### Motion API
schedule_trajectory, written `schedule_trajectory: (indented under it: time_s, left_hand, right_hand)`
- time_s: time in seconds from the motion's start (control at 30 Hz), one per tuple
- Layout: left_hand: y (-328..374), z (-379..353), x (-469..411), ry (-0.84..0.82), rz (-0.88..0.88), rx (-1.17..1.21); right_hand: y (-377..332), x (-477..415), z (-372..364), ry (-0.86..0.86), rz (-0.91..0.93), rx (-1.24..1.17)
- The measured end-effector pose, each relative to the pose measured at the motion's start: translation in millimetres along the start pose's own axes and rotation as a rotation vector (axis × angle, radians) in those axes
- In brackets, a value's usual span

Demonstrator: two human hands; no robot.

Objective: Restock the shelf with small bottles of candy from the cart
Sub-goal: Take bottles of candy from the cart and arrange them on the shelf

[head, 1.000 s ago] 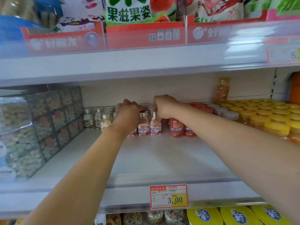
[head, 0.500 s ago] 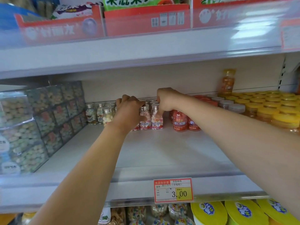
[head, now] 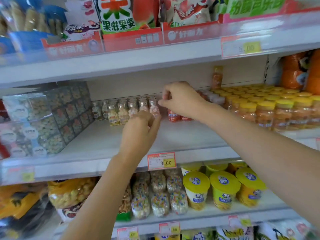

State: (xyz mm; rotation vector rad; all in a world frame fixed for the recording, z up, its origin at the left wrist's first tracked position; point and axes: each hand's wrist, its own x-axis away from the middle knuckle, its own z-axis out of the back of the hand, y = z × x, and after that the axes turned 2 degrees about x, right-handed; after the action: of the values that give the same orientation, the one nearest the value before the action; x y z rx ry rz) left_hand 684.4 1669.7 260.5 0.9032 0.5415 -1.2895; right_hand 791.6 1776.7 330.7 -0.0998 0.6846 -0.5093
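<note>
- Clear boxes (head: 48, 118) of sweets are stacked at the left end of the shelf (head: 173, 135).
- Just right of the boxes, the small bottles (head: 119, 110) of candy stand upright in rows at the back of the shelf, with silver caps, touching each other.
- The left hand (head: 140, 129) reaches up from below to the right end of these rows. Its fingers (head: 155, 121) are curled round the lower part of the pink bottle (head: 154, 109), which stands last on the right.
- The right hand (head: 181, 101) comes from the right, above the left hand. Its fingers are bent, and thumb and forefinger (head: 161, 102) are close together just beside the cap of the pink bottle. I cannot tell if they pinch it.
- Under the right hand stand red bottles (head: 174, 116).
- More to the right, jars (head: 266, 108) with yellow lids fill the shelf.
</note>
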Motion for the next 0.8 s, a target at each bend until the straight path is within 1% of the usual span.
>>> schedule_trajectory:
  time_s: [0.1,0.2,0.27,0.33,0.43,0.5,0.6,0.7,0.8]
  left_hand:
    - [32,3,58,-0.029,0.024,0.106]
    - [61,-6,119,-0.161,0.047,0.224]
    - [72,-23,162,-0.344,0.087,0.273]
    - [80,-46,203,-0.561,0.114,0.254]
    - [96,-80,261,-0.868,0.215,0.223]
    - [106,-98,297,-1.031,0.253,0.248]
    - [119,-126,341,-1.198,0.277,0.243]
    - [129,-157,375,-1.342,0.334,0.152]
    - [136,-189,404,-1.518,0.288,0.057]
  right_hand:
    - [5,69,16,-0.048,0.014,-0.022]
    - [19,140,18,-0.136,-0.026,0.007]
    - [35,187,8,-0.256,-0.091,0.027]
    - [56,234,-8,-0.385,-0.182,0.019]
    - [91,304,-37,-0.595,-0.358,-0.016]
    - [111,350,-56,-0.769,-0.509,-0.026]
    - [138,418,-90,-0.983,-0.717,-0.087]
    - [162,479,-129,-1.046,-0.846,-0.119]
    - [171,521,-158,-1.066,-0.907,-0.120]
